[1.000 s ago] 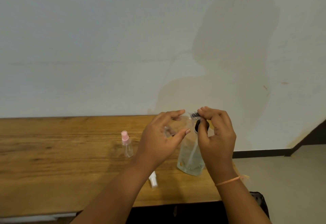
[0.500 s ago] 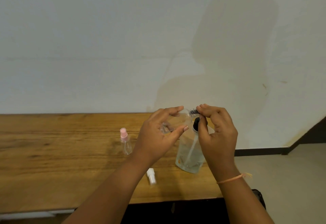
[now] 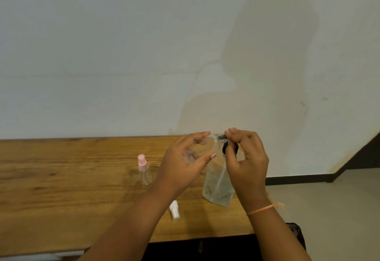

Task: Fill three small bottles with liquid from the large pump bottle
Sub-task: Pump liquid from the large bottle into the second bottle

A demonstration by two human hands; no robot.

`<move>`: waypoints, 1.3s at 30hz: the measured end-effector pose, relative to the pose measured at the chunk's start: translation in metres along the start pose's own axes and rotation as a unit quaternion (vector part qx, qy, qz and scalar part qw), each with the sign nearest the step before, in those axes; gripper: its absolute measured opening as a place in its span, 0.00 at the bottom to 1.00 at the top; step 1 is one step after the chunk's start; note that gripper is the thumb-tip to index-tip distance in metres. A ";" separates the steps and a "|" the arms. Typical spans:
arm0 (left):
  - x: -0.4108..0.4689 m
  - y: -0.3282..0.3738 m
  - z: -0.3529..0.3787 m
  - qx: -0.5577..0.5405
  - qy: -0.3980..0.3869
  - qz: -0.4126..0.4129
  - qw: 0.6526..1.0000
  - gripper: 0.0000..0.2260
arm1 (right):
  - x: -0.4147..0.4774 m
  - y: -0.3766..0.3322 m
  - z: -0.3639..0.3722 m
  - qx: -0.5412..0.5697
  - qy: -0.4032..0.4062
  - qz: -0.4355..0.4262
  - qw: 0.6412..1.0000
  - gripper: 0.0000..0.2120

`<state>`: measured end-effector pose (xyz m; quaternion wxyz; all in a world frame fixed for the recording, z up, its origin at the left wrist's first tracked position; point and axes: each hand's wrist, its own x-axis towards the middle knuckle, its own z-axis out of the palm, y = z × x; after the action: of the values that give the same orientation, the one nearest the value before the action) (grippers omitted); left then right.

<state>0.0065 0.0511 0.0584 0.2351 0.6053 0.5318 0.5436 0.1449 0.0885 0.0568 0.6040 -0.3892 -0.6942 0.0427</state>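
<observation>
Pump bottle (image 3: 217, 186), part full, stands near the desk's (image 3: 61, 188) right end. Right hand (image 3: 246, 158) pinches its nozzle (image 3: 222, 137); left hand (image 3: 183, 166) grips an uncapped small bottle (image 3: 208, 142) tilted against it. Filling step, I judge; next, press steadily with the mouth aligned. Pink-capped bottle (image 3: 145, 170) stands leftward; a white sprayer cap (image 3: 174, 212) lies near the front edge.

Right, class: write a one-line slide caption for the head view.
Left hand holds a small bottle up to the pump bottle, whose pump the right hand pinches.
</observation>
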 end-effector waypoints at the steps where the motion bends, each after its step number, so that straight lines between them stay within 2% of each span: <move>1: 0.000 0.000 0.000 0.002 0.005 0.005 1.000 0.20 | 0.001 -0.001 0.000 -0.001 -0.001 -0.001 1.000 0.09; 14: 0.000 -0.004 -0.001 0.033 0.011 0.048 0.998 0.20 | -0.001 -0.006 -0.003 0.041 0.004 0.019 0.999 0.10; 26: 0.002 -0.009 0.000 0.036 -0.009 0.002 0.999 0.21 | -0.001 0.005 0.001 0.003 -0.015 0.006 1.000 0.09; 30: 0.001 -0.006 0.000 0.004 -0.002 0.016 1.000 0.21 | 0.000 -0.003 -0.001 0.038 -0.002 0.032 0.999 0.10; 34: 0.001 -0.006 -0.002 0.020 0.007 0.041 0.999 0.21 | 0.001 -0.005 -0.003 0.037 -0.012 0.028 0.999 0.12; 39: 0.003 -0.007 -0.002 0.016 0.010 0.035 0.999 0.21 | 0.002 -0.002 -0.003 0.038 -0.010 0.024 0.999 0.12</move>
<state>0.0018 0.0558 0.0544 0.2010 0.6219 0.5210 0.5490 0.1468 0.0863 0.0603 0.6101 -0.3821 -0.6886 0.0871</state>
